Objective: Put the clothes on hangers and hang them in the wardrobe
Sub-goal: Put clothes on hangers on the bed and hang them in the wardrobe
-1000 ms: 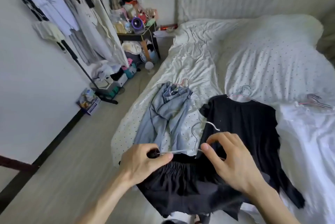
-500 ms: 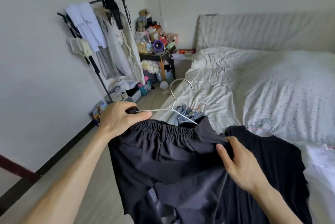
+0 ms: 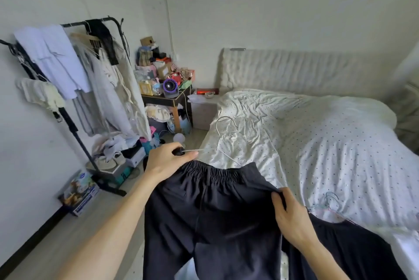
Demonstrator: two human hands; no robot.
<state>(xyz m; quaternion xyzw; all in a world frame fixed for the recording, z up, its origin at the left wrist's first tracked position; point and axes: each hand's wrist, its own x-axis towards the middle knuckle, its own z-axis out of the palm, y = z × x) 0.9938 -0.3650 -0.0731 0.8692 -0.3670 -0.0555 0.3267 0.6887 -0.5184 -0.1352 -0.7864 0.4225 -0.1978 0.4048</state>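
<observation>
The left hand [image 3: 166, 163] curls tight round one end of the hanger [image 3: 217, 131] and the trousers' [image 3: 215, 211] waistband. The right hand [image 3: 292, 217] pinches the waistband's other end. The trousers hang below both, beside the bed [image 3: 317, 143].

Two hands showing: left hand [image 3: 167, 162], right hand [image 3: 292, 218]. One pair of trousers [image 3: 210, 211]. Two hangers: white hanger [image 3: 218, 141], pale hanger [image 3: 330, 198]. One clothes rack [image 3: 78, 139].
</observation>
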